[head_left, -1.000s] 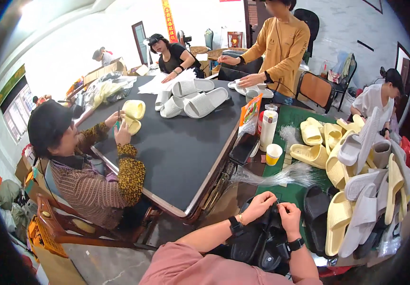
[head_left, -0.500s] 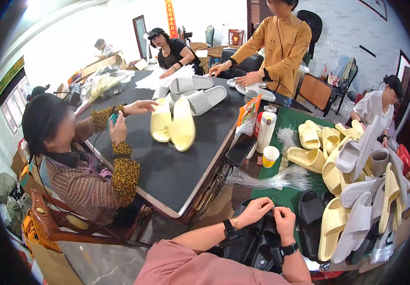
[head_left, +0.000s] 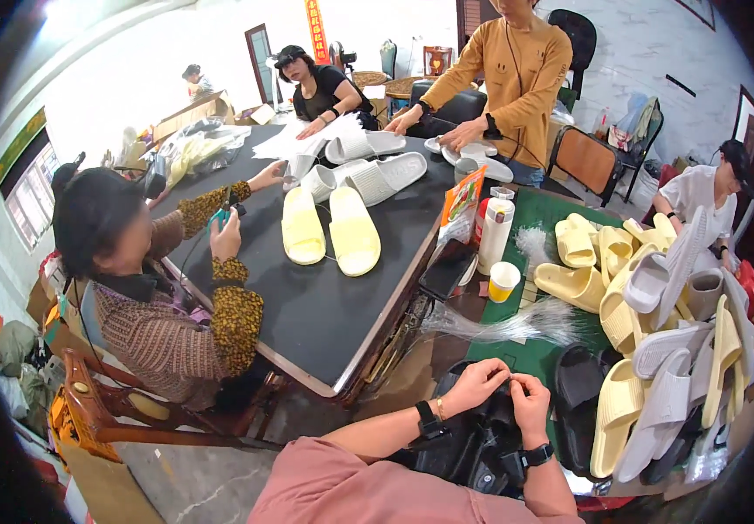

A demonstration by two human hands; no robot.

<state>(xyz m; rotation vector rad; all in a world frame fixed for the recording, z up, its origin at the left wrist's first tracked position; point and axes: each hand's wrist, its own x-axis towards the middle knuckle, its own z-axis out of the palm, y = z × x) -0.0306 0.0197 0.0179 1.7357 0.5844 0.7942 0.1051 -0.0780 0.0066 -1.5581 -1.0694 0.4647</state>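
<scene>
My left hand (head_left: 475, 384) and my right hand (head_left: 530, 403) are close together over a pair of black slippers (head_left: 473, 450) in my lap. The fingertips of both hands pinch at something very small between them; what it is cannot be told, possibly a thin clear tie. Both wrists wear black bands. A bundle of clear plastic strands (head_left: 516, 321) lies just beyond my hands on the green mat (head_left: 560, 218).
A black table (head_left: 307, 323) to the left carries two yellow slippers (head_left: 333, 231) and white slippers (head_left: 368, 170). A seated person (head_left: 158, 297) works at its near side, others at the far end. A heap of yellow, grey and black slippers (head_left: 656, 349) fills the right. A yellow cup (head_left: 503, 281) and white bottle (head_left: 495, 231) stand near.
The seated person on the left has laid the two yellow slippers flat on the table and drawn the hands back. My hands have stayed together over the black slippers.
</scene>
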